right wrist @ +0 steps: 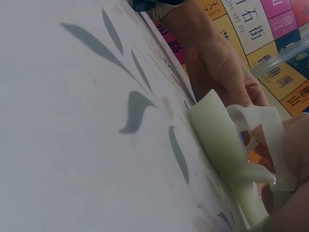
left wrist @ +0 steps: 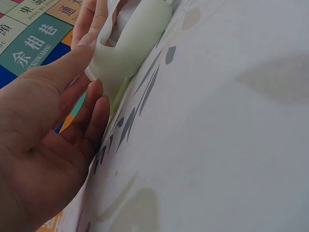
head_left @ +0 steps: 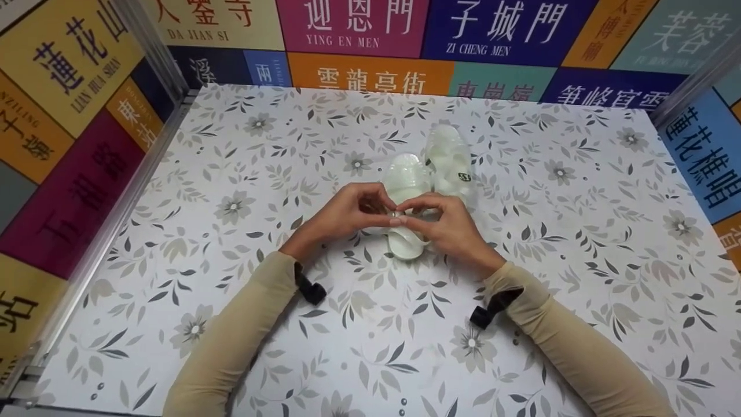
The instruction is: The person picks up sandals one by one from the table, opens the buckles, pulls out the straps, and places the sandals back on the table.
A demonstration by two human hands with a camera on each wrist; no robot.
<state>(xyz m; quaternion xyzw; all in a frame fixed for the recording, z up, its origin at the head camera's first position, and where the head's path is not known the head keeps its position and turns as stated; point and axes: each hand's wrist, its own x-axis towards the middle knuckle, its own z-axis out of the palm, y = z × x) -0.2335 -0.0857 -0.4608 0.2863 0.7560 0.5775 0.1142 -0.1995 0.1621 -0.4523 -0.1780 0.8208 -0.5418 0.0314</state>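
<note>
**Both hands meet over the strap (right wrist: 279,147) of the near sandal (head_left: 408,176)**

We take the near sandal, pale green and slightly translucent, as our landmark. It sits on the tabletop (head_left: 278,359), whose white cover carries grey leaves and flowers, and its rounded near end shows below the hands.

We see the left hand (head_left: 350,213) at the left of the near sandal, with thumb and forefinger pinching the strap. In the left wrist view its thumb lies along the strap's pale edge, while two lower fingers curve loosely beside the sandal's wall. The right hand (head_left: 448,223) comes in from the right of the near sandal, and it too pinches the strap between thumb and forefinger. The fingertips of both hands come together above the near sandal, so we cannot tell exactly which bit of the strap each one has. In the right wrist view we see the strap standing up from the near sandal, with the right hand partly cut off at the picture's edge.

The far sandal (head_left: 449,156), of the same pale colour, lies just beside the near sandal, to its right and a little beyond; a small dark mark shows on its upper. We cannot tell whether the two touch.

Beige sleeves (head_left: 231,336) reach toward the near sandal from the person's side. Well beyond it, coloured panels (head_left: 370,69) with Chinese lettering stand along the tabletop's edge.
</note>
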